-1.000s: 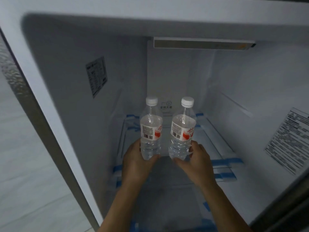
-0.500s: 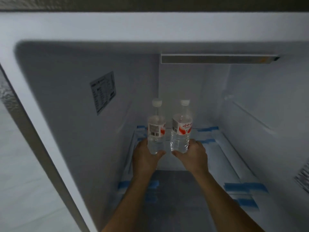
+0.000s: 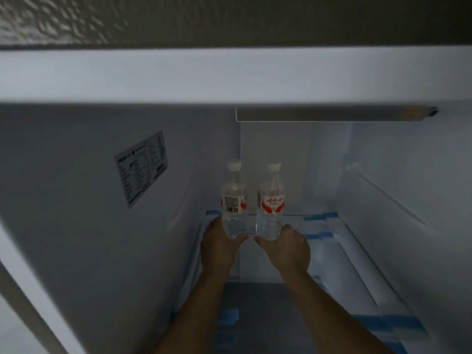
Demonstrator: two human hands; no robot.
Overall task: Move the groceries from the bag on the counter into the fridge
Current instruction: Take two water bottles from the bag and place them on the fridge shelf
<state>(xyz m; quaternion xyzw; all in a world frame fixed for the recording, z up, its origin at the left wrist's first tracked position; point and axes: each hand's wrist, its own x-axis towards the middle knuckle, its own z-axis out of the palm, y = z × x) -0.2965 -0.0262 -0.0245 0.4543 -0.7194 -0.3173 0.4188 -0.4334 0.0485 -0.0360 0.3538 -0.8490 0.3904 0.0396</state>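
Two clear water bottles with white caps and red-and-white labels stand upright side by side deep inside the open fridge point(image 3: 76, 226). My left hand point(image 3: 219, 249) is wrapped around the base of the left bottle point(image 3: 233, 200). My right hand point(image 3: 286, 247) grips the base of the right bottle point(image 3: 271, 203). Both bottles are at the rear of the glass shelf point(image 3: 329, 249), near the back wall. Whether their bottoms rest on the shelf is hidden by my fingers. The bag and counter are out of view.
The fridge compartment is white and dim, with blue tape strips point(image 3: 319, 217) on the shelf edges. A printed sticker point(image 3: 141, 168) is on the left wall. A light bar point(image 3: 332, 114) runs under the ceiling. The fridge's top frame point(image 3: 229, 75) crosses above.
Both hands have pushed the two bottles further back into the fridge, from near the shelf front to the rear. The camera has tilted upward, showing more of the top frame.
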